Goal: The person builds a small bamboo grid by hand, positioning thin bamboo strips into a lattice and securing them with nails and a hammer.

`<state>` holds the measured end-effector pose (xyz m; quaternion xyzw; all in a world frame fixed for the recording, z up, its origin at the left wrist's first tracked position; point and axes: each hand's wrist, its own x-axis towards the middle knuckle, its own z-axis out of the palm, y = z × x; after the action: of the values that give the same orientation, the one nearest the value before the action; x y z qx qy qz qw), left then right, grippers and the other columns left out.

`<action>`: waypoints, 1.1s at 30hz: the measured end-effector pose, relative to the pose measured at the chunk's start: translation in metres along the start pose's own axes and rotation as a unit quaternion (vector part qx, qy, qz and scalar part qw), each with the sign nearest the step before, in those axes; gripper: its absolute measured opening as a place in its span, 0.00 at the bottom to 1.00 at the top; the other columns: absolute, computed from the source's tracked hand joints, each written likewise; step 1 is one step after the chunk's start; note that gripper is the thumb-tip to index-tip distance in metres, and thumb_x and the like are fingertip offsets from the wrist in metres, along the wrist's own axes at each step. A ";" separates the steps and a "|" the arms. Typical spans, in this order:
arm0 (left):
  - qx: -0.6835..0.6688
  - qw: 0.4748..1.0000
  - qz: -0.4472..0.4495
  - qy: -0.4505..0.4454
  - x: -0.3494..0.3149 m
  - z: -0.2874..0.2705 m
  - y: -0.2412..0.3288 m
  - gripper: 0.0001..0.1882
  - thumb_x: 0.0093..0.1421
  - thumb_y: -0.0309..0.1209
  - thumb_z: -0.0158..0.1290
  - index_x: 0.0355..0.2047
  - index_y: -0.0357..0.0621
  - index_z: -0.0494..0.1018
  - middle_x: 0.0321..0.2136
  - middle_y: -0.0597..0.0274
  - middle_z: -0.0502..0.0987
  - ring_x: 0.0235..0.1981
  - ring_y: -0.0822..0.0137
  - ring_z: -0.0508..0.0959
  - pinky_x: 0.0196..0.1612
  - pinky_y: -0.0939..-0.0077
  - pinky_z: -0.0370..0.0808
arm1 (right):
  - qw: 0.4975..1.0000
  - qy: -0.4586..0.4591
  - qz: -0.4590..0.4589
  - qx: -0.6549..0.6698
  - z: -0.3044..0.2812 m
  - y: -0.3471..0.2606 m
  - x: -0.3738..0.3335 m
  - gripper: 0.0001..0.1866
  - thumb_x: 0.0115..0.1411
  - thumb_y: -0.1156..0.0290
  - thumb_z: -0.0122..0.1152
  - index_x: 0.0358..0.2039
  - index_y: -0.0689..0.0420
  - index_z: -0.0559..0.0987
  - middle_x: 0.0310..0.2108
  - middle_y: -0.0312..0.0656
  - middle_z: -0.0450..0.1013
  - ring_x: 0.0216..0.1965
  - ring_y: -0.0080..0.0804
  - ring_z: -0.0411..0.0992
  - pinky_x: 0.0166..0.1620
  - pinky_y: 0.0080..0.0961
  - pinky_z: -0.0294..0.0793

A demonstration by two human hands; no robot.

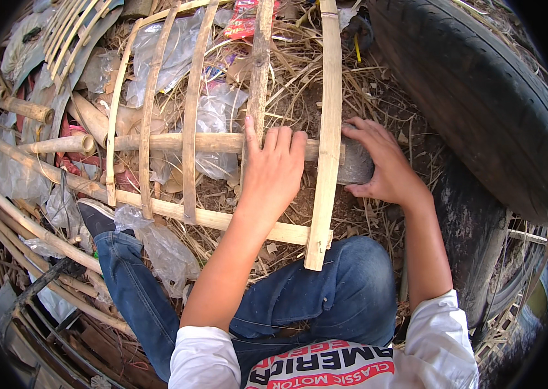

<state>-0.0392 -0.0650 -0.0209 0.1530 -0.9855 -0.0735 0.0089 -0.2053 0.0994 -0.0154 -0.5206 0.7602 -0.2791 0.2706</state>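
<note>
In front of me lies a bamboo frame (pixel 222 218), several flat slats crossing its long rails like a ladder. My left hand (pixel 273 170) rests over the frame's middle rail (pixel 219 142). Its fingers bend over the rail, one stretched along a slat (pixel 262 58); the thumb is hidden. My right hand (pixel 383 159) is closed round a grey, stone-like block (pixel 355 160), thumb on the near side and fingers on the far side. That block sits against the end of the middle rail, just right of the last slat (pixel 330 84).
A big black tire (pixel 475 97) leans at the right, above a dark log (pixel 468 227). Loose bamboo poles (pixel 34 110) and another slatted piece (pixel 76 32) lie at the left. Plastic bags (pixel 164 249) and dry straw (pixel 293 84) cover the ground. My bent legs (pixel 313 292) are close below.
</note>
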 end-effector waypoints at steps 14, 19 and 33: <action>-0.279 0.897 -0.298 0.170 -0.083 -0.061 -0.052 0.34 0.55 0.25 0.58 0.61 0.41 0.58 0.60 0.48 0.63 0.66 0.52 0.57 0.69 0.55 0.47 | 0.999 0.024 -0.013 -0.019 -0.001 -0.012 -0.005 0.45 0.37 0.68 0.76 0.59 0.51 0.68 0.65 0.50 0.57 0.69 0.52 0.49 0.69 0.45 0.49; -0.243 0.840 -0.418 0.246 -0.177 -0.054 -0.068 0.28 0.56 0.24 0.57 0.56 0.39 0.62 0.55 0.50 0.66 0.63 0.52 0.61 0.66 0.58 0.52 | 0.998 0.061 0.010 -0.015 0.015 -0.017 -0.006 0.39 0.39 0.66 0.75 0.55 0.51 0.72 0.65 0.49 0.57 0.69 0.51 0.48 0.69 0.45 0.49; -0.767 0.491 -0.395 0.120 -0.180 0.012 -0.030 0.19 0.65 0.31 0.54 0.53 0.35 0.68 0.41 0.58 0.79 0.39 0.69 0.79 0.36 0.74 0.75 | 0.982 0.176 0.019 0.063 0.044 0.000 -0.007 0.22 0.46 0.71 0.68 0.45 0.56 0.79 0.63 0.45 0.64 0.70 0.47 0.49 0.69 0.43 0.48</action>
<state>0.1404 -0.0370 -0.0364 0.4664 -0.3662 -0.7771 0.2109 -0.1726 0.0993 -0.0453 -0.4313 0.7864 -0.4083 0.1698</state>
